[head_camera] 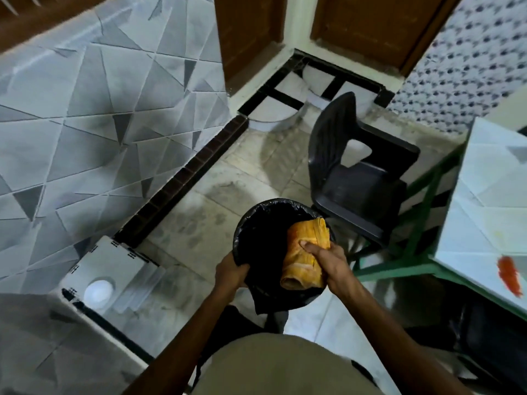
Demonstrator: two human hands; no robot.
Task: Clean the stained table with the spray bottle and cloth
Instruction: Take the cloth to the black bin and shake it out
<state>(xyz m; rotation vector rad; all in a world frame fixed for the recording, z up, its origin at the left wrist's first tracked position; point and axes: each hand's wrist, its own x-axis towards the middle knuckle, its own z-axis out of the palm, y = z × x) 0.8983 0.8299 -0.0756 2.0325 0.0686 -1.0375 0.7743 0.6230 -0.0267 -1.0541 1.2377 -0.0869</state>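
Observation:
My right hand (328, 259) grips a bunched orange-yellow cloth (306, 252) over the mouth of a black bin (256, 223) lined with a black bag. My left hand (229, 270) holds the bin's near rim, fingers curled over the edge. The white tiled table (484, 218) on green legs is at the right edge, with a red-orange stain (509, 275) near its front edge and a faint yellow smear higher up. No spray bottle is in view.
A black plastic chair (362, 172) stands just behind the bin, next to the table. A grey patterned wall runs along the left. A low white box (105, 272) with a round white part sits on the floor at the lower left.

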